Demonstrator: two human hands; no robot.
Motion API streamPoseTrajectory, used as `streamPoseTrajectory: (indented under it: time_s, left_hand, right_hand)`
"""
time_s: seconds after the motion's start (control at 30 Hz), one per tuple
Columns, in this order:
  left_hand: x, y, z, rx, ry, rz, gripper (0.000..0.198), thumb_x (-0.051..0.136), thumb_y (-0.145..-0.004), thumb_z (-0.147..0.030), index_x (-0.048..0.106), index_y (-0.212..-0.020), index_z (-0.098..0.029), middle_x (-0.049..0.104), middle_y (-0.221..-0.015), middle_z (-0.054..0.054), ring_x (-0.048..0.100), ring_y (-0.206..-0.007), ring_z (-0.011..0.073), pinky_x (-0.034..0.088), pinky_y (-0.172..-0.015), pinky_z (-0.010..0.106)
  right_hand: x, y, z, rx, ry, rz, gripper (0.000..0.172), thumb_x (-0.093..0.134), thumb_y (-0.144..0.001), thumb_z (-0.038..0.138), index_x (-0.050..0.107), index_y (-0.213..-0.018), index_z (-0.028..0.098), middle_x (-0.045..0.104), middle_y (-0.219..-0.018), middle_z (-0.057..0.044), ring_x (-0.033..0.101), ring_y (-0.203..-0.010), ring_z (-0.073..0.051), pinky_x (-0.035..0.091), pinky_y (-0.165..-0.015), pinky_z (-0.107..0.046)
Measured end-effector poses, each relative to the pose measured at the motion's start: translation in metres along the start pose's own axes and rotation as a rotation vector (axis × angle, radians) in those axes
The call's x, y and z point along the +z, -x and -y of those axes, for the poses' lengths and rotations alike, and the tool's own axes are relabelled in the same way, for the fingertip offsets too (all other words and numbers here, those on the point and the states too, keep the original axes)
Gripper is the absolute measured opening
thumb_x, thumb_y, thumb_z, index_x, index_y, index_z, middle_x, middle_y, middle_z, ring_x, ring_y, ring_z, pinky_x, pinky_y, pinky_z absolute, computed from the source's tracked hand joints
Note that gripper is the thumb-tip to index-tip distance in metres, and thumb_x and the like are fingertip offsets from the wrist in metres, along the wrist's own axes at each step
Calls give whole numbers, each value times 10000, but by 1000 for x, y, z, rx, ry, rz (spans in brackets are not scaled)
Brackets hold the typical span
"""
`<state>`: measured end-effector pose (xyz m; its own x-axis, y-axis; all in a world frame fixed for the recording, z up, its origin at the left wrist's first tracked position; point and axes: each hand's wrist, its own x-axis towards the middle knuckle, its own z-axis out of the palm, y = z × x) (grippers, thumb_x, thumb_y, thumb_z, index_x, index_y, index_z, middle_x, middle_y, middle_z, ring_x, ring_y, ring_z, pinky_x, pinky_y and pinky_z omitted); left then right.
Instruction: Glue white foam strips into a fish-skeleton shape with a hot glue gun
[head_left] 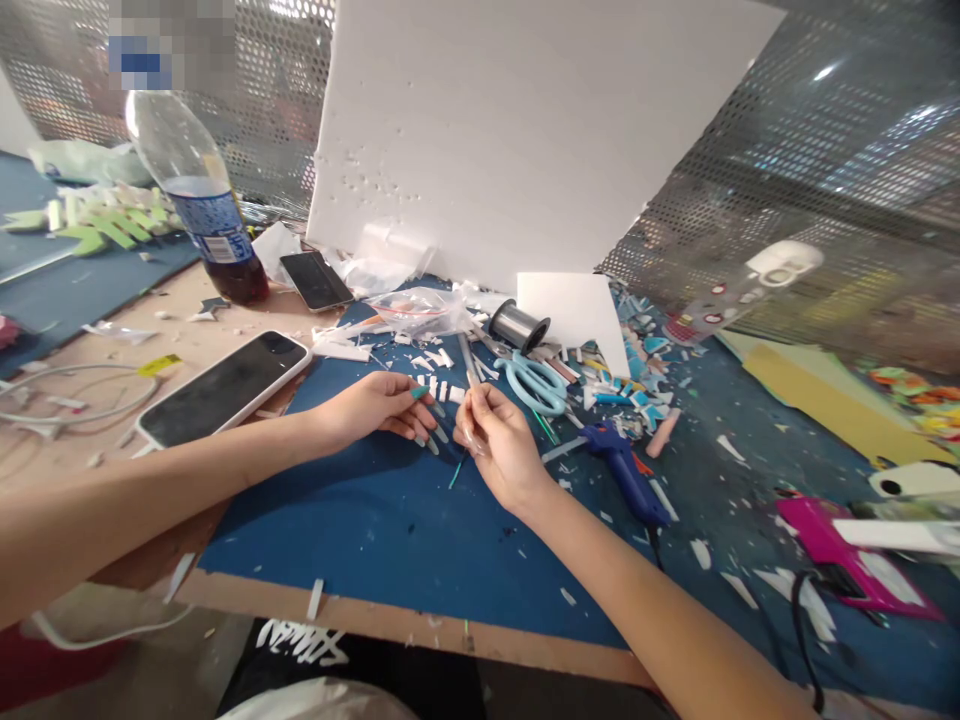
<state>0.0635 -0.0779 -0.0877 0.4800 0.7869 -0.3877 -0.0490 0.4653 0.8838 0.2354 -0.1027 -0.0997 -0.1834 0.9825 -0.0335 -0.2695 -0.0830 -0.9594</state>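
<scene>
My right hand [501,440] is closed around a slim grey pen-like tool [468,360], which points up and away from me. Below those fingers a thin teal tip [455,474] shows; I cannot tell whether it belongs to the same tool. To the left, my left hand [394,408] hovers low over the blue mat [360,530], fingers stretched out, with nothing visible in it. Just beyond both hands lies a short row of small white foam pieces [442,390]. Light blue scissors [534,382] rest right of the tool, near a spool of wire [519,326].
A blue glue gun [622,470] lies right of my right hand, among foam scraps. Two phones [225,390] and a cola bottle [214,235] are at the left. A white foam board [510,130] stands behind. At the right are a magenta device [847,555] and a patterned bottle [739,290].
</scene>
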Motion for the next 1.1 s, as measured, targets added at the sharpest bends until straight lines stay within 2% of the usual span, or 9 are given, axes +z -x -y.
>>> streamPoseTrajectory:
  time_s: [0.13,0.33,0.47,0.67,0.83,0.93,1.03,1.1]
  left_hand:
    - [4,2,1,59,40,-5,86,501,-891,-211,479,-860,-134,709,-770,48,678,-631,115,501,-615,228]
    - [6,2,4,141,52,-23,204,458,-905,-200,498,-722,-119,648,-591,-7,613,-481,60,428,-496,156]
    - [6,1,8,169,74,-69,210,554,-850,-253,510,-690,-123,647,-610,-6,586,-476,53,403,-473,155]
    - [6,0,10,216,86,-166,231,673,-746,-271,547,-637,-111,587,-556,-33,501,-449,21,366,-446,131]
    - [7,-1,10,191,99,-221,235,584,-821,-312,548,-693,-118,582,-506,-25,444,-355,22,319,-375,132]
    - [7,-2,11,188,30,-205,276,514,-865,-352,505,-689,-140,553,-425,-36,390,-285,27,255,-319,128]
    - [7,-1,12,217,-58,-177,314,451,-898,-368,479,-670,-155,482,-348,-60,327,-244,29,200,-289,127]
    - [8,-1,13,252,-80,-182,343,431,-908,-372,465,-641,-159,414,-313,-78,296,-245,26,209,-295,123]
  right_hand:
    - [0,2,0,-27,80,-53,315,607,-794,436,472,-638,198,432,-506,64,287,-399,-57,238,-390,-215]
    - [0,6,-3,-98,147,-46,290,578,-828,419,503,-654,199,431,-512,55,349,-436,-70,267,-401,-205]
    - [3,10,-4,-124,238,-42,289,555,-844,420,509,-660,201,422,-509,57,361,-431,-72,311,-410,-204]
    - [5,13,-4,-173,257,-6,260,528,-873,369,521,-675,200,422,-513,57,388,-431,-70,348,-411,-195]
    - [4,13,-5,-237,321,-7,268,505,-892,356,537,-683,191,425,-526,53,398,-432,-65,353,-410,-190]
    - [6,14,-5,-241,355,-12,276,499,-896,353,532,-678,188,421,-523,55,390,-420,-61,347,-406,-190]
    - [7,14,-4,-248,381,-9,282,486,-903,350,531,-678,185,419,-520,56,395,-414,-58,336,-406,-191]
    - [8,15,-4,-258,393,-2,284,480,-906,346,530,-678,183,421,-517,57,399,-409,-56,331,-404,-190]
